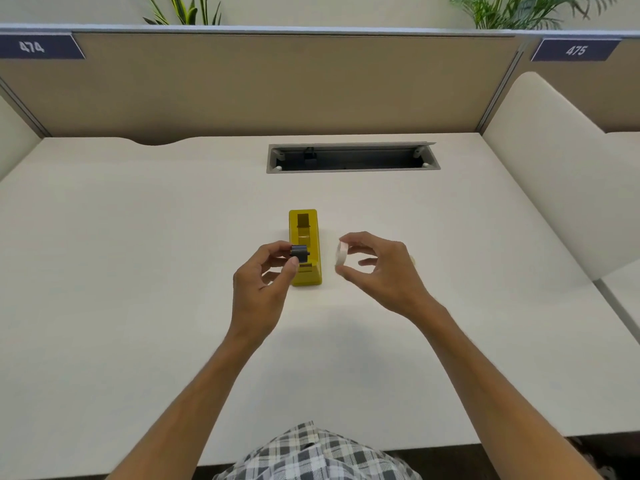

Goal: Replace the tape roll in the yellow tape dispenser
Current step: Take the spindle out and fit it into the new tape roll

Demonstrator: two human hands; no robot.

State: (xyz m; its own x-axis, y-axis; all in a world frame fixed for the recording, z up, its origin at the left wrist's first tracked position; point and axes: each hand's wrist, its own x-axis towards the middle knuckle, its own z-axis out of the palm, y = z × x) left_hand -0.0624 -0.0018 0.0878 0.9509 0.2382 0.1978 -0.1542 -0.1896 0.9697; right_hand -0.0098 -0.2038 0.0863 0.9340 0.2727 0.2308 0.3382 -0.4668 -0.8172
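Left hand point(263, 282) pinches dark spool point(299, 251) over yellow tape dispenser point(304, 247); right hand point(377, 268) holds white tape roll point(341, 254) beside it, on desk point(138, 271).

The dispenser point(304, 247) stands on the desk point(138, 271), lengthwise away from the person, between the two hands. The left hand point(261, 282) pinches the spool point(300, 252) at its fingertips point(294, 263), just over the dispenser's left edge. The right hand point(377, 268) pinches the roll point(340, 255) on edge between thumb and fingers, just right of the dispenser and apart from it. Roll and spool face each other across the dispenser. Beyond the fingers, further back in the desk, lies the cable tray point(353, 157), before the partition point(277, 84).
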